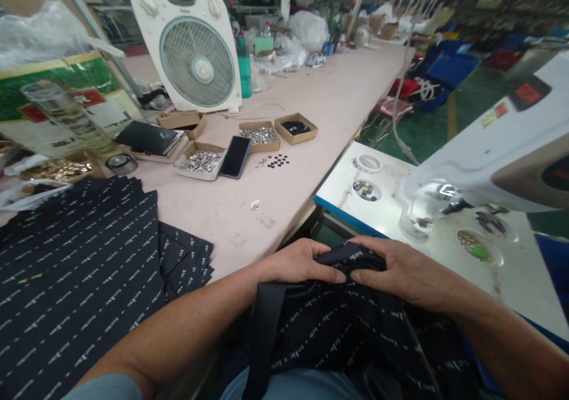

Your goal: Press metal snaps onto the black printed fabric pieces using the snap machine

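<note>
Over my lap lies a black fabric piece (pixel 338 329) printed with small white lettering. My left hand (pixel 300 262) and my right hand (pixel 402 269) meet at its top edge, fingers curled and pinching a folded bit of the cloth between them. A stack of the same black printed fabric pieces (pixel 84 269) lies on the table to my left. A white press machine (pixel 498 151) stands at my right, its head above a white base plate (pixel 391 210).
On the pinkish table (pixel 311 121) sit cardboard trays of small metal parts (pixel 200 162), a black phone (pixel 235 156), loose black buttons (pixel 276 161), a white box fan (pixel 193 47) and a printed carton (pixel 57 104). Small dishes of parts (pixel 478 247) rest on the machine base.
</note>
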Available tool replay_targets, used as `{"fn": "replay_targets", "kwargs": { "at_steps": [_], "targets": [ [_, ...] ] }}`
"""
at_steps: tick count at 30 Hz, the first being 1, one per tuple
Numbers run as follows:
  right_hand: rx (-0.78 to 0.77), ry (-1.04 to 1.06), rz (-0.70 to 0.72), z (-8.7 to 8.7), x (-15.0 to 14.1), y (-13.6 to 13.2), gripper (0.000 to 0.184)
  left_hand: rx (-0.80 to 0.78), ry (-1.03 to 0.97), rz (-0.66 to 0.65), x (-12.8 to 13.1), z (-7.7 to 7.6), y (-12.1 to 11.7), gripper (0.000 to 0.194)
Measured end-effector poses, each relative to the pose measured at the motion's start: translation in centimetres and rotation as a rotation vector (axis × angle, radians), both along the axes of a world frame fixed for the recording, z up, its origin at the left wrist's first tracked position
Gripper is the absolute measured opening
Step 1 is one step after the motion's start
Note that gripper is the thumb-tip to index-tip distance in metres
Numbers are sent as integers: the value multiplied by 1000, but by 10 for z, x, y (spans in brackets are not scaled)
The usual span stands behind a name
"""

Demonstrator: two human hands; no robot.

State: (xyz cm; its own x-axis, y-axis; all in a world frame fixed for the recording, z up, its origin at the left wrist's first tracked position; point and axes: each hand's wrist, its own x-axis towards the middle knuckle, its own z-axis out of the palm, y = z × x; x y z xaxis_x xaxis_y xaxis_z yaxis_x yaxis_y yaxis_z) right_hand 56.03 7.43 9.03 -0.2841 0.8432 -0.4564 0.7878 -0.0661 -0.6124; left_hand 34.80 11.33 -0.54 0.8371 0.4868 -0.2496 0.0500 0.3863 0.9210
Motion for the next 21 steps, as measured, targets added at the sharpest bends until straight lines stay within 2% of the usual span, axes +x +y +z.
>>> {"fn": "replay_targets", "kwargs": {
  "at_steps": [6, 9, 12, 14, 17, 21],
  "targets": [
    [-15, 53, -4, -4, 3, 7, 34, 89, -12, 130, 4, -10, -4, 28],
    [27, 38, -17, -10, 11, 17, 42, 276, 36, 173, 10, -22, -7, 24],
    [165, 50, -39, -12, 4, 34, 48, 540, 130, 169, 20, -35, -10, 23],
    [235, 87, -32, -12, -14, 48, 46, 738, 233, 113, 27, -41, -11, 27],
    [304, 137, 7, -20, -50, 75, 34, 964, 363, -57, 35, -47, -13, 34],
    [391, 78, -59, -51, -85, 130, 24, 1144, 340, -217, 40, -56, -12, 38]
  ]
}}
